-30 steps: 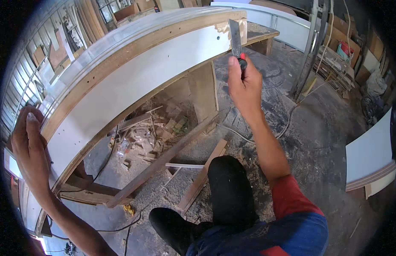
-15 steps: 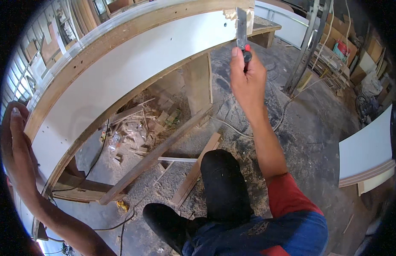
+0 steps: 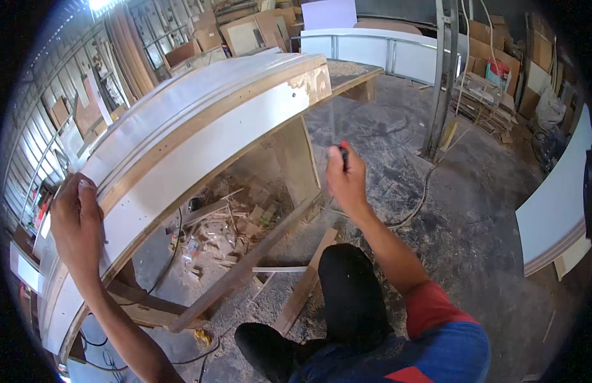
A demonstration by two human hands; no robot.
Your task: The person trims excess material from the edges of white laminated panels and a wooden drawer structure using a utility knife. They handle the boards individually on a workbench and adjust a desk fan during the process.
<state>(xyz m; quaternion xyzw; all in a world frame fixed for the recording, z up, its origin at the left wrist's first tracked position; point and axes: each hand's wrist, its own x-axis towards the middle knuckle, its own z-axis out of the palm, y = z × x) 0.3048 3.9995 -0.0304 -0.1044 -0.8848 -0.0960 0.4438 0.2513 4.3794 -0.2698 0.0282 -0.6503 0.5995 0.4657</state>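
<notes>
A curved wooden counter frame [image 3: 200, 137] with a white laminate face sweeps across the left and middle. My left hand [image 3: 78, 226] is closed over its upper edge at the near left end, thumb lying along the rim; some fingers are hidden behind it. My right hand [image 3: 348, 182] is wrapped round the black-and-red handle of a chisel [image 3: 332, 118], whose flat blade points up and is smeared by motion. The blade is apart from the frame, to the right of its far end. There, a rough patch [image 3: 314, 84] of bare, chipped wood shows beside the white face.
Wood offcuts [image 3: 229, 230] and sawdust lie under the frame. A loose plank [image 3: 302, 284] is by my knee. A metal post [image 3: 441, 83] stands at the right, with a cable [image 3: 427, 191] on the floor. A white curved panel [image 3: 554, 198] is at far right.
My right hand has drawn the chisel away from the frame's chipped end, down and left in the picture. The view has shifted, showing more of the workshop behind. My left hand remains on the edge.
</notes>
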